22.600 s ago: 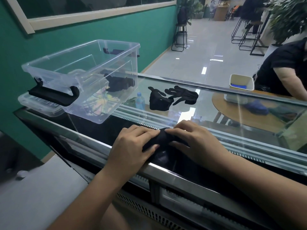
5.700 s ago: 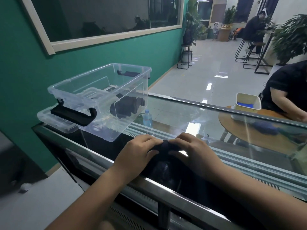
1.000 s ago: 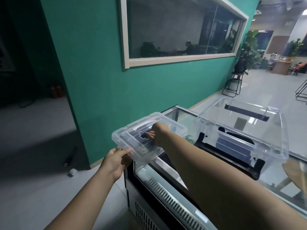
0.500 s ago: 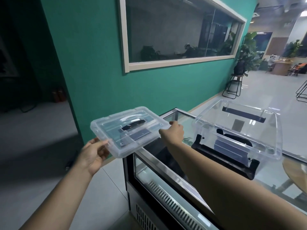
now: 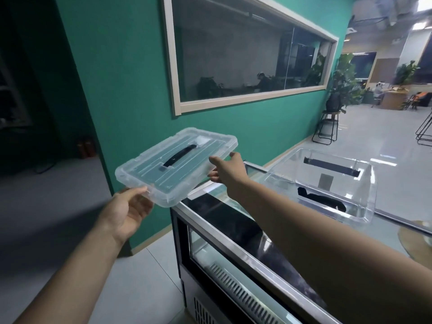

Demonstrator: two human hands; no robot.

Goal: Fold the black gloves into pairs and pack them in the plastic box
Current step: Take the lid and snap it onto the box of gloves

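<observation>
— What is nearest the camera?
— A person's left hand [image 5: 131, 206] grips the near corner of a clear lid [image 5: 175, 164], held in the air over the end of the glass tabletop [image 5: 210, 204]. The right hand [image 5: 228, 170] grasps the lid's right edge.
— And the gloves?
— Black gloves [image 5: 320, 199] lie inside the open plastic box [image 5: 364, 183], farther along the tabletop, beside a green wall [image 5: 131, 78].

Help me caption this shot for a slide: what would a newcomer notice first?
The clear lid, held tilted in the air between the left hand and right hand, in front of the green wall. To its right the open plastic box stands on the glass-topped counter, with black gloves lying inside.
</observation>
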